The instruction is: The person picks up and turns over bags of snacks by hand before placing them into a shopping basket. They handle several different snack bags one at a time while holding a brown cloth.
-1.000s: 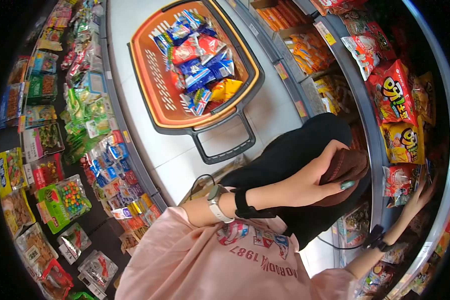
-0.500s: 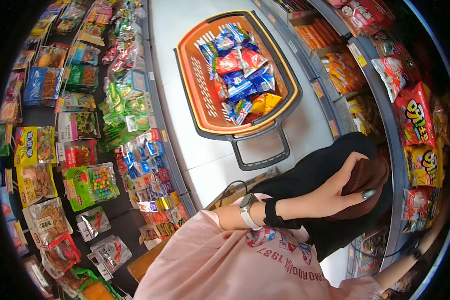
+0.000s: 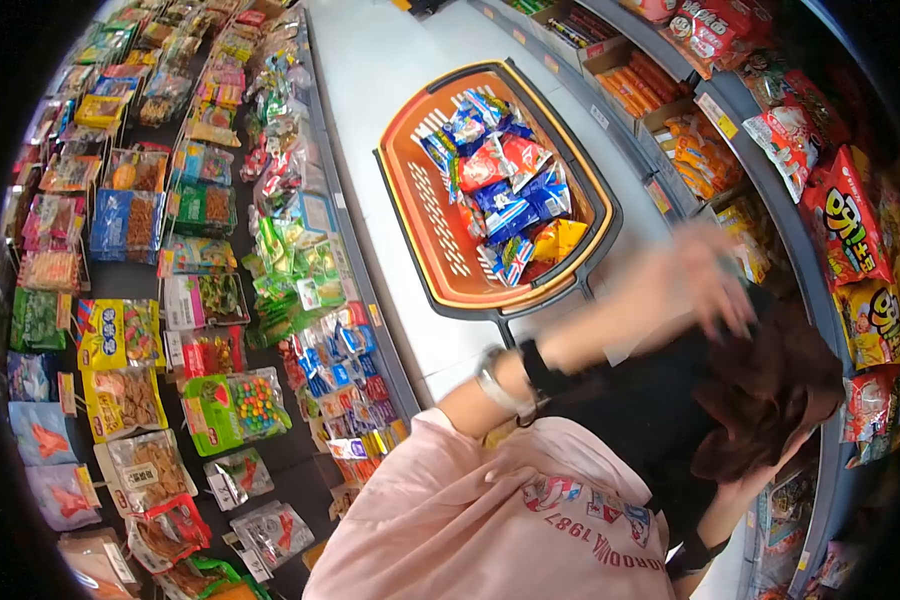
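Note:
My left hand (image 3: 705, 285), blurred by motion, is over my dark-trousered lap with its fingers apart, just above a crumpled dark brown cloth (image 3: 770, 395). A watch and a black band are on that wrist. My right hand (image 3: 748, 488) is under the lower edge of the cloth and holds it, its fingers mostly hidden by the folds. Ahead on the floor stands an orange shopping basket (image 3: 435, 215) with a black rim, holding several blue, red and yellow snack packets (image 3: 515, 205).
Shelves of bagged snacks (image 3: 125, 220) line the left side. On the right, a grey shelf edge (image 3: 770, 215) runs close beside my lap, with red snack bags (image 3: 845, 225) and boxes of orange-wrapped sticks (image 3: 640, 85). White floor tiles (image 3: 355, 60) lie between.
My left hand has let go of the brown cloth and lifted off it. My right hand has come in from the right-hand shelf to the cloth, which now hangs looser and spread.

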Motion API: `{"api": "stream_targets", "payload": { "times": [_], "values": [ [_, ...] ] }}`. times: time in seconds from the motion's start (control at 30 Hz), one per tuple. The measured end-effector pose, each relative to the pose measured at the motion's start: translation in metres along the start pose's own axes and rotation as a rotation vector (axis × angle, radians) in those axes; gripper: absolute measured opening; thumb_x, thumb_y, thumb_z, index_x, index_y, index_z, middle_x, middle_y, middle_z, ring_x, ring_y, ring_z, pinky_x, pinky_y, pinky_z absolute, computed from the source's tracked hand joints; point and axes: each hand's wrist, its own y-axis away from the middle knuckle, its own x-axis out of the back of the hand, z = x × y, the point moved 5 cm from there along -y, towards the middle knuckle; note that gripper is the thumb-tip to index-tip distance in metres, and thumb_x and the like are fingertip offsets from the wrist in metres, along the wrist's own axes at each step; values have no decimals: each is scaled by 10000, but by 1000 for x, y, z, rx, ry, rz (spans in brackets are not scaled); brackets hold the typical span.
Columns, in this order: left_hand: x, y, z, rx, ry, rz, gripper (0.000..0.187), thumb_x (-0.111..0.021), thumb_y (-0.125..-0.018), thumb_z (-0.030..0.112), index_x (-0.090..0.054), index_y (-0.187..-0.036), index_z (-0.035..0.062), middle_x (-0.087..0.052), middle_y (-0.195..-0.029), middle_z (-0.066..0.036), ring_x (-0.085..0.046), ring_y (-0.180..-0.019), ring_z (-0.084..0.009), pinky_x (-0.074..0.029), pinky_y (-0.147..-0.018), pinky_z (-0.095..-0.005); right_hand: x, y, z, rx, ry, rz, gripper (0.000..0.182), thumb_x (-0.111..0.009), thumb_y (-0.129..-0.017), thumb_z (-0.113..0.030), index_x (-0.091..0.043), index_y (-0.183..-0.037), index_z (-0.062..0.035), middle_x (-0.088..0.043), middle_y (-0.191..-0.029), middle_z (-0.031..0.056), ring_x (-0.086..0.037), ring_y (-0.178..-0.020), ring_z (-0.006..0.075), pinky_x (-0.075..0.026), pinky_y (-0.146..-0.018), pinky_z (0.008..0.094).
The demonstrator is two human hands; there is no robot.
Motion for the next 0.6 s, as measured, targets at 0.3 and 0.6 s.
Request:
{"api": "stream_targets", "payload": {
  "times": [0.3,0.6],
  "values": [
    [401,55,49,96,-1469,848,408,-556,-726,113,-337,-1059,23,-508,-975,-199,-513,-887,-312,-396,-774,-347,63,57,-17,83,273,300,585,-409,-781,-467,-314,-1212,-82,-382,-1196,91,-369,-1084,251,-287,-920,369],
    [410,83,39,222,-1405,1123,682,-725,-565,155,-281,-1045,-37,-483,-960,-182,-541,-765,-278,-445,-647,-331,70,79,-10,45,314,368,565,-408,-776,-484,-358,-1193,-106,-406,-1184,85,-386,-1075,245,-311,-910,375]
  ]
}}
